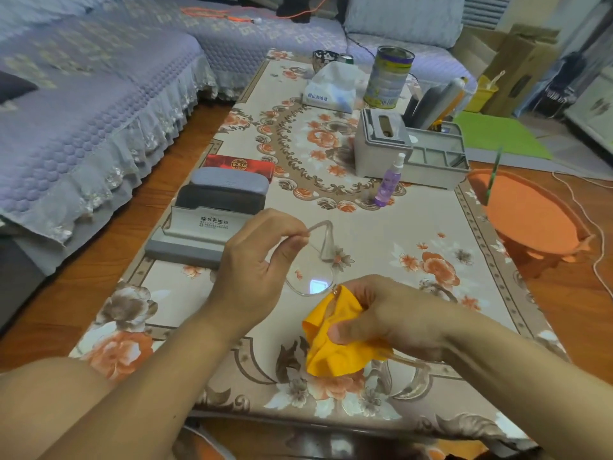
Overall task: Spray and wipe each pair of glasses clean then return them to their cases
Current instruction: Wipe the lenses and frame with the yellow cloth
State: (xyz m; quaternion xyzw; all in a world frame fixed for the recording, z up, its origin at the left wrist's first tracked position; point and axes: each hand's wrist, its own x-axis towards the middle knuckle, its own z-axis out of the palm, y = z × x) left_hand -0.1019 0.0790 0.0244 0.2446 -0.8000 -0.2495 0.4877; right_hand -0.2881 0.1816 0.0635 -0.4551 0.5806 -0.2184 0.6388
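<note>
My left hand pinches one temple arm of a pair of clear-framed glasses held above the table. My right hand grips a yellow cloth wrapped around the other lens; that lens is hidden in the cloth. A second temple arm sticks out behind my right hand. An open grey case lies at the table's left edge. Behind it lie two closed cases, dark grey and light grey, then a red case. A purple spray bottle stands upright mid-table.
The floral-covered table also holds a grey organizer box, a tissue pack and a tall tin at the far end. A purple sofa runs along the left. An orange stool stands to the right.
</note>
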